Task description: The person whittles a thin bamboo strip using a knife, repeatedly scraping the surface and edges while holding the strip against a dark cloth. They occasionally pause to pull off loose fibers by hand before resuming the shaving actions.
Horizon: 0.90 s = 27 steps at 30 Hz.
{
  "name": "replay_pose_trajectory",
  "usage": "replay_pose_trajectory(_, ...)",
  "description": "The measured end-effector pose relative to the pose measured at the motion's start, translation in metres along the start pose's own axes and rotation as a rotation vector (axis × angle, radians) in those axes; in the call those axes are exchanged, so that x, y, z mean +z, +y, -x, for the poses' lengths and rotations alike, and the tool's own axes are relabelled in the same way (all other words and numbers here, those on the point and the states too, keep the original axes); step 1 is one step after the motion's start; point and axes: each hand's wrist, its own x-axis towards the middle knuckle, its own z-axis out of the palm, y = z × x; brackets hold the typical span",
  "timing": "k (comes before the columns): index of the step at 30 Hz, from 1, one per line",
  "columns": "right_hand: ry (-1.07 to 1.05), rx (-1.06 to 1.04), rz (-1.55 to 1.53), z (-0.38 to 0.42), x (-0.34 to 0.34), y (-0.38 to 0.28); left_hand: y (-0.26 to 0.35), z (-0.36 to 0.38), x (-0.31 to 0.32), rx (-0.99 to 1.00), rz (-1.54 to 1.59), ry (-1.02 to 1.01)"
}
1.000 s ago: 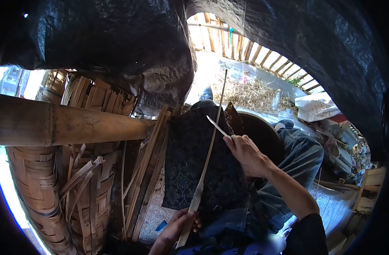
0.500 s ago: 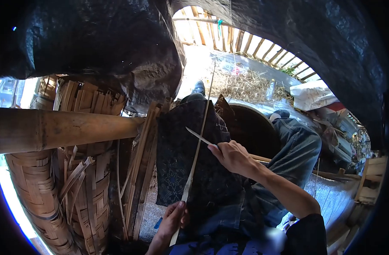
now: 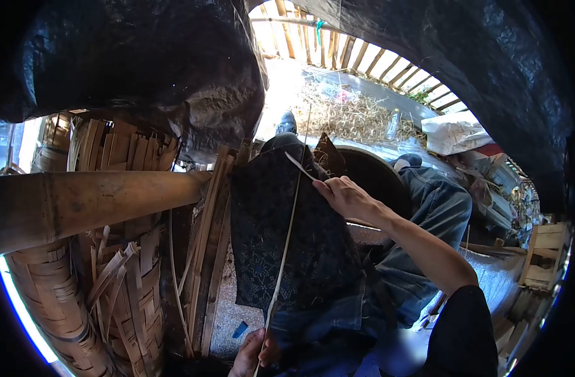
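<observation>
A long thin bamboo strip (image 3: 287, 251) runs from near the lap up over a dark patterned cloth (image 3: 256, 226) that covers the leg. Low in the view, my left hand (image 3: 254, 353) pinches the strip near its lower end. My right hand (image 3: 347, 196) is closed round a knife, its handle hidden in the fingers. The pale blade (image 3: 298, 164) points up and left, beside the upper part of the strip.
A thick bamboo pole (image 3: 99, 201) juts in from the left, over woven bamboo baskets (image 3: 52, 301). Split bamboo pieces (image 3: 209, 245) stand beside the cloth. Black plastic sheeting (image 3: 143, 63) hangs above. Straw (image 3: 356, 119) and a clear bottle (image 3: 393, 124) lie ahead.
My right hand and the knife have moved up, farther along the strip. My left hand has shifted lower with the strip. The whole view has tilted slightly.
</observation>
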Motion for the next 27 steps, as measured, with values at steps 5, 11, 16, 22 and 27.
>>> replay_pose_trajectory(5, -0.032, 0.017, -0.024, -0.034, -0.007, 0.021, 0.008, 0.015, 0.009, -0.098, 0.04, 0.069)
replay_pose_trajectory(11, -0.21, 0.362, 0.387, -0.106, -0.001, 0.135, 0.006, 0.021, 0.012, 0.007, 0.039, -0.063)
replay_pose_trajectory(16, 0.039, 0.695, 0.018, -0.096, -0.046, 0.124, 0.019, 0.001, 0.026, 0.07, -0.283, 0.075)
replay_pose_trajectory(22, 0.054, 0.32, -0.255, 0.019, -0.055, 0.016, 0.057, -0.054, 0.072, 0.331, -0.731, 0.136)
replay_pose_trajectory(27, 0.002, 0.141, -0.238, 0.081, -0.041, -0.051, 0.057, -0.073, 0.086, 0.557, -1.015, 0.205)
